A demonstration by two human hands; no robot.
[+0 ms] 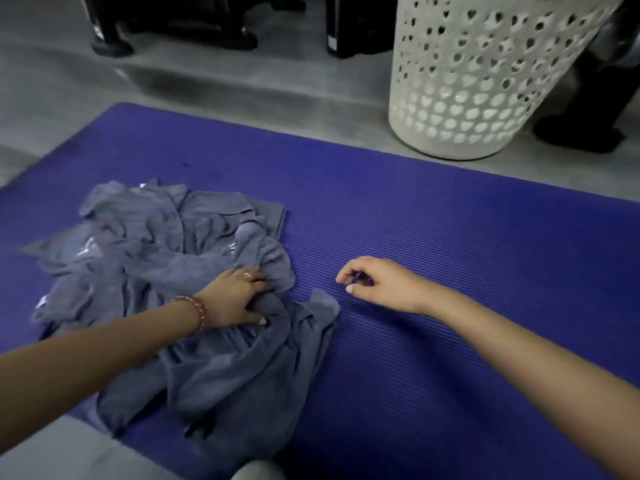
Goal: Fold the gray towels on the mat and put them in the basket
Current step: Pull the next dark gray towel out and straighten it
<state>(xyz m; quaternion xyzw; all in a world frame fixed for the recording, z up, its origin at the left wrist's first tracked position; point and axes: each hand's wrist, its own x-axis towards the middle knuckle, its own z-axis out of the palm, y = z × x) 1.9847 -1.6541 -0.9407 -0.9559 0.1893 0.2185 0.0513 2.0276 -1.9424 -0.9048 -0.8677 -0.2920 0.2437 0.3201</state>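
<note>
Gray towels (166, 258) lay crumpled in a heap on the purple mat (450, 271), well apart from the white basket (485, 81). Likely soft, light, limp; a free corner looked the best hold. Left hand (235, 299) fingers clutched cloth; right hand (381, 284) loosely curled, empty.

I see gray concrete floor (214, 95) filling the far side of my view. At its far left stand black furniture feet (110, 46), glossy and blurred. To their right sits a black boxy base (360, 32). A dark shape (595, 109) lies at the far right; I cannot identify it.
</note>
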